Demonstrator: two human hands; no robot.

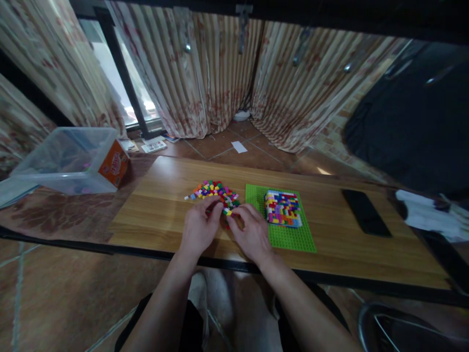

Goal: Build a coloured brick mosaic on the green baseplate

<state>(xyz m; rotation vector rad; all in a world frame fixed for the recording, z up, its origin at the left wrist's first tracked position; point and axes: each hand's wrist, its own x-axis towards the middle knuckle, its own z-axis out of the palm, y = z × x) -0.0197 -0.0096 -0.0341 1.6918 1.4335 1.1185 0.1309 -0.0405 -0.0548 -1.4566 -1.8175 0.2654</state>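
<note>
Both of my hands meet over the near side of a loose pile of small colourful building bricks (210, 188) on the wooden table. My right hand (253, 233) pinches a few small bricks (227, 212), white, yellow and green, at its fingertips. Close beside them, my left hand (201, 224) has its thumb and forefinger drawn together; what lies between them is too small to name. To the right, a green studded baseplate (291, 239) bears a block of many-coloured bricks (283, 209), built in several layers.
A black phone (366, 212) lies on the table (154, 215) at the right. On the left stands a clear plastic bin (73, 166) with an orange label. Beyond the table hang striped curtains (220, 78); a white paper (239, 146) is on the tiled floor.
</note>
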